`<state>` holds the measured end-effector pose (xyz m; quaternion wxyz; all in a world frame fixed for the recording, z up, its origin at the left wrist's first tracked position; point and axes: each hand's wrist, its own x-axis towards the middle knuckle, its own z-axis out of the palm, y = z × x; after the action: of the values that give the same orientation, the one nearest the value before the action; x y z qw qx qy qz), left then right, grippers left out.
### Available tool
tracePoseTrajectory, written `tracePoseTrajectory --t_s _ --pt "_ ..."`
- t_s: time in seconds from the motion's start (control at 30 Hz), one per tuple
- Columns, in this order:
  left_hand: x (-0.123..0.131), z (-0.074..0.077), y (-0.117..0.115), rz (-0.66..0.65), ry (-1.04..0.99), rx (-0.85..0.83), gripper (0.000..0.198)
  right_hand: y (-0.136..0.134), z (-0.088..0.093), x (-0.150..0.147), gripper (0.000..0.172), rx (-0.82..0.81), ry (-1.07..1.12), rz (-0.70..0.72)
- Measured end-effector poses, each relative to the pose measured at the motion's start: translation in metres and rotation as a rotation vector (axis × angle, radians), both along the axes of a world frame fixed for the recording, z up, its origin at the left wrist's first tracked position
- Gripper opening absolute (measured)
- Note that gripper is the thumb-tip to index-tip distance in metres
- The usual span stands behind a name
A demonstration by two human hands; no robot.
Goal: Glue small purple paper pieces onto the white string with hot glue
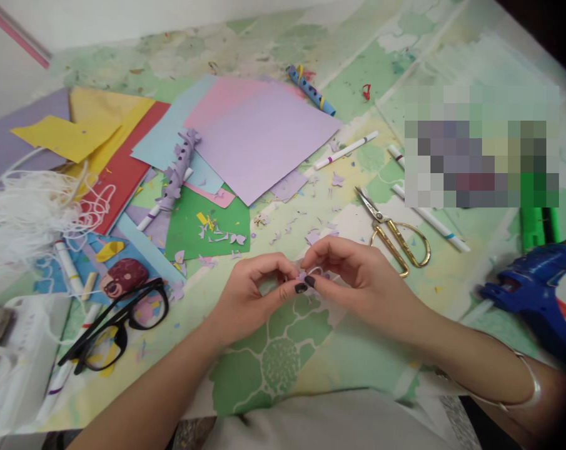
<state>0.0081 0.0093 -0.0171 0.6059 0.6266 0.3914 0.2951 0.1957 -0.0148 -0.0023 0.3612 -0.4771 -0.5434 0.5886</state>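
Observation:
Close together over the front of the table, my left hand (259, 290) and my right hand (358, 281) both pinch a small purple paper piece (303, 275). A short loop of white string (314, 270) shows at the right fingertips; the fingers cover most of the piece, so its shape cannot be made out. Just beyond my fingers lie purple paper scraps (321, 235). To the right of my right hand rest gold-handled scissors (381, 219), blades pointing away. A rolled purple paper tube with cut-out shapes (178, 169) lies farther back on the left.
Coloured paper sheets (268, 137) spread across the back. At left are tangled white string (24, 206), black-framed glasses (118, 325) and a white box-like device (24, 356). A blue glue gun (536, 287), white markers (433, 219) and a blurred-out patch occupy the right. A blue paper roll (311, 90) lies behind.

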Motion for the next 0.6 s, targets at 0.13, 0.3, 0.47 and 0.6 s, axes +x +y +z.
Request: tracePoseTrajectory --t_s 0.13,0.3,0.47,0.6 --pt "-0.0002 -0.0006 0.0008 0.011 -0.008 0.001 0.007 0.0002 0.0003 -0.0003 0.010 0.004 0.009 -0.014" --pt "0.0014 0.0031 -0.0011 -0.002 -0.014 -0.012 0.007 0.0004 0.0009 0.0006 0.009 0.012 0.020 -0.011" --pt "0.0030 0.0049 -0.0029 0.021 0.035 0.036 0.006 -0.0007 0.0010 -0.0007 0.007 -0.003 0.008 -0.011" --pt "0.0034 0.0028 -0.0029 0.013 0.047 0.073 0.003 -0.0004 0.0007 -0.0015 0.003 0.004 0.001 -0.020"
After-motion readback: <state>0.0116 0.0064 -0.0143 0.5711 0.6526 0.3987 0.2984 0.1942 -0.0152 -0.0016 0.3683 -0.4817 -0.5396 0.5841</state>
